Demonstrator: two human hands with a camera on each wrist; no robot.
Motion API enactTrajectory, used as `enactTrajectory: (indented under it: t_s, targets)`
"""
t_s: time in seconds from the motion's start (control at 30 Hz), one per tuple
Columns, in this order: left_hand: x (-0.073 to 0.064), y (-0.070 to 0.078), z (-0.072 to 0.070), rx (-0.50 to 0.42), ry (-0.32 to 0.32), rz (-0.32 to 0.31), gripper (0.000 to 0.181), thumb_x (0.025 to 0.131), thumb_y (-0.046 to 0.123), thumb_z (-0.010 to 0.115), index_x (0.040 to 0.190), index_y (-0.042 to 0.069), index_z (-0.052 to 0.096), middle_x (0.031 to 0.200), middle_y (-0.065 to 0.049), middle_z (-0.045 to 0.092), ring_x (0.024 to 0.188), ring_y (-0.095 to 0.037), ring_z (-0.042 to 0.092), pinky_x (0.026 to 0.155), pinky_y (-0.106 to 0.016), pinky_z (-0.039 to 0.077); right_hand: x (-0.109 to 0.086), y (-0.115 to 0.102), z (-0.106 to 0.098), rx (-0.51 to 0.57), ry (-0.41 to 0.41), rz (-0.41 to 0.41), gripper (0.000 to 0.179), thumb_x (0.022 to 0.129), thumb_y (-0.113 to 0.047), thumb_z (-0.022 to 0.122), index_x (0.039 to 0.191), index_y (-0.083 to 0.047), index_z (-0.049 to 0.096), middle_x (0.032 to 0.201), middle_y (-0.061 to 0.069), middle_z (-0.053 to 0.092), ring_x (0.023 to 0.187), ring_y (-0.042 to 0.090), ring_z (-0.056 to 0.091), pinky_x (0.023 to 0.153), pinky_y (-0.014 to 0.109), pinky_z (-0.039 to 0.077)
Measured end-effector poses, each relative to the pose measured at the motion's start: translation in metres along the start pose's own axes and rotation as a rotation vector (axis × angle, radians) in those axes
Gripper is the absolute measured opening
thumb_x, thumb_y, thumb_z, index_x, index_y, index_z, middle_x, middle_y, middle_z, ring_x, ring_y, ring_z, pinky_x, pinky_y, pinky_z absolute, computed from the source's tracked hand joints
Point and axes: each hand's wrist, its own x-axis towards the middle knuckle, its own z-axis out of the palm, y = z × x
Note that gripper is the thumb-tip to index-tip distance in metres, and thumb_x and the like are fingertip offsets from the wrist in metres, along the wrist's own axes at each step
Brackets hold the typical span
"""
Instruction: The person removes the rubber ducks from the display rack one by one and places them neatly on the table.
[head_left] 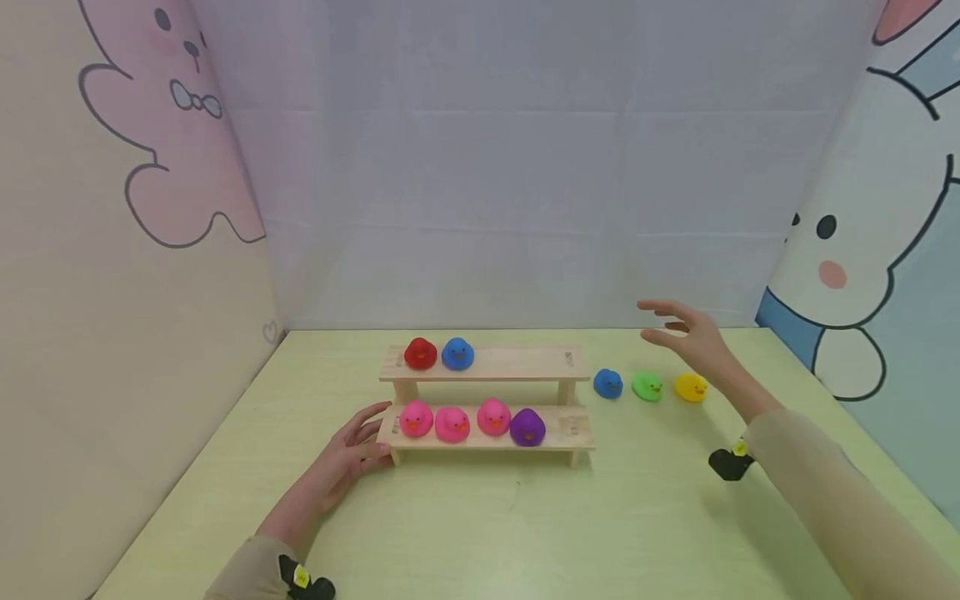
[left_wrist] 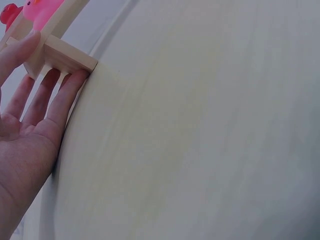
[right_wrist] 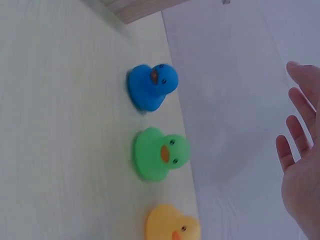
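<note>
Head view, shelf: From my remote seat I see a two-step wooden shelf [head_left: 558, 427] standing on the pale tabletop [head_left: 487, 525].
Upper step: A red duck [head_left: 421, 354] sits near its left end, with a blue duck [head_left: 457, 355] just beside it; bare wood runs to the right.
Lower step: I count three pink ducks [head_left: 452, 425] toward the left, the third set a little farther back, then a purple duck [head_left: 528, 427].
Loose ducks: Right of the shelf, a second blue duck [head_left: 608, 384], a green duck [head_left: 647, 387] and a yellow duck [head_left: 690, 387] sit in a row on the tabletop.
Left hand: The person's left hand [head_left: 348, 458] grips the left end of the lower step, thumb toward the front.
Right hand: The right hand [head_left: 690, 333] hangs in the air near the yellow duck, fingers loose, holding nothing.
Left wrist view, grip: I see the thumb by the step's edge and fingers against the wooden leg [left_wrist: 70, 55]; a pink duck shows above, partly cut off.
Right wrist view, fingers: They are spread apart and empty, well away from the loose ducks; the yellow one is cropped by the lower edge.
</note>
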Motion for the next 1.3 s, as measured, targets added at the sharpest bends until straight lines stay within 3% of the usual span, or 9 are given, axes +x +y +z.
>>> enactTrajectory:
  t_s: [0.1, 0.17, 0.27, 0.53, 0.93, 1.3]
  targets:
    - [0.000, 0.000, 0.000, 0.002, 0.002, -0.004, 0.074, 0.100, 0.016, 0.062, 0.162, 0.025, 0.023, 0.166, -0.017, 0.030, 0.133, -0.018, 0.058, 0.103, -0.027, 0.057, 0.012, -0.019, 0.005, 0.019, 0.005, -0.040, 0.050, 0.100, -0.025, 0.066, 0.148, -0.016, 0.054, 0.154, 0.011, 0.053, 0.120, -0.007, 0.042, 0.112, 0.044, 0.043]
    - [0.000, 0.000, 0.000, 0.004, 0.000, -0.003, 0.074, 0.100, 0.016, 0.062, 0.162, 0.025, 0.023, 0.166, -0.017, 0.030, 0.135, -0.019, 0.057, 0.104, -0.028, 0.056, 0.020, -0.031, 0.010, 0.054, 0.005, -0.072, 0.049, 0.100, -0.024, 0.067, 0.146, -0.016, 0.055, 0.153, 0.011, 0.054, 0.118, -0.011, 0.041, 0.113, 0.046, 0.042]
    - [0.000, 0.000, -0.001, 0.008, -0.006, 0.002, 0.074, 0.100, 0.017, 0.061, 0.162, 0.024, 0.021, 0.166, -0.018, 0.029, 0.136, -0.020, 0.056, 0.105, -0.029, 0.056, 0.031, -0.047, 0.020, 0.086, 0.003, -0.123, 0.048, 0.099, -0.021, 0.068, 0.145, -0.016, 0.057, 0.151, 0.011, 0.056, 0.120, -0.005, 0.045, 0.114, 0.051, 0.043]
    - [0.001, 0.000, 0.000, 0.012, -0.013, 0.000, 0.074, 0.101, 0.016, 0.061, 0.162, 0.025, 0.021, 0.166, -0.018, 0.029, 0.137, -0.022, 0.055, 0.106, -0.030, 0.056, 0.052, -0.078, 0.047, 0.169, -0.017, -0.230, 0.045, 0.095, -0.011, 0.070, 0.140, -0.011, 0.061, 0.146, 0.013, 0.060, 0.131, 0.028, 0.051, 0.114, 0.056, 0.043]
    - [-0.001, 0.000, 0.000, 0.010, -0.004, 0.006, 0.074, 0.100, 0.016, 0.061, 0.162, 0.024, 0.022, 0.166, -0.018, 0.030, 0.134, -0.020, 0.057, 0.105, -0.030, 0.056, 0.067, -0.120, 0.095, 0.287, -0.047, -0.283, 0.045, 0.094, -0.010, 0.070, 0.138, -0.010, 0.061, 0.144, 0.012, 0.061, 0.132, 0.031, 0.053, 0.113, 0.055, 0.046]
    - [-0.002, 0.002, 0.002, -0.003, -0.008, 0.016, 0.074, 0.100, 0.015, 0.061, 0.162, 0.023, 0.022, 0.165, -0.018, 0.030, 0.132, -0.019, 0.058, 0.104, -0.029, 0.057, 0.068, -0.150, 0.142, 0.379, -0.092, -0.321, 0.045, 0.094, -0.013, 0.071, 0.138, -0.011, 0.061, 0.141, 0.010, 0.063, 0.130, 0.028, 0.054, 0.110, 0.051, 0.049]
